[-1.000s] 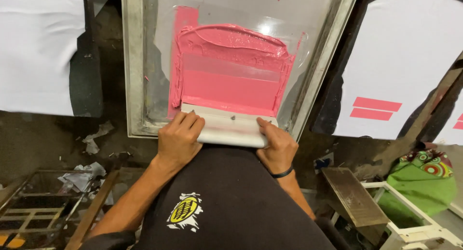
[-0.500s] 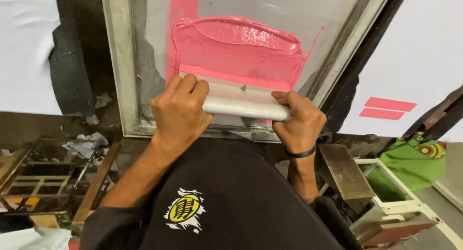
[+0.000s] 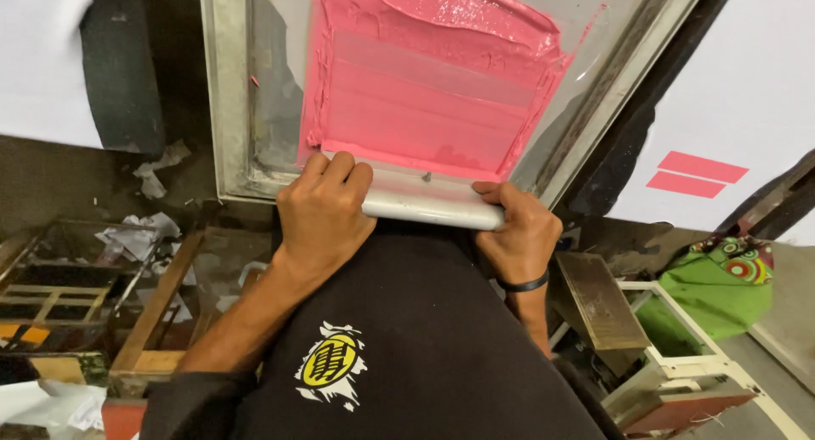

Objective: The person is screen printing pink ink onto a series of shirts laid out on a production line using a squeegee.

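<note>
Head-cam view, looking down over black shirt (image 3: 407,346) w/ yellow emblem. Centre of frame: long pale squeegee (image 3: 429,206), lying across near edge of metal-framed print screen (image 3: 227,109), just below wide patch of pink ink (image 3: 433,92). Left hand (image 3: 327,215) clamped over left end of handle, fingers together, curled over top. Right hand (image 3: 518,236) wrapped round right end, fingers closed on it; black band at wrist. Prob. stiff, light bar w/ flexible blade under, blade itself hidden; best gripped at both ends as shown, clear of wet ink. Ink thick, glossy, likely slippery and smeary. Mesh taut, likely delicate. Upper right: white sheet (image 3: 722,109) w/ two pink bars. Lower right: green fabric (image 3: 722,291), white frame. Left side: dark, grimy floor, wood racks (image 3: 153,321), paper scraps. Cluttered workshop, dim.
</note>
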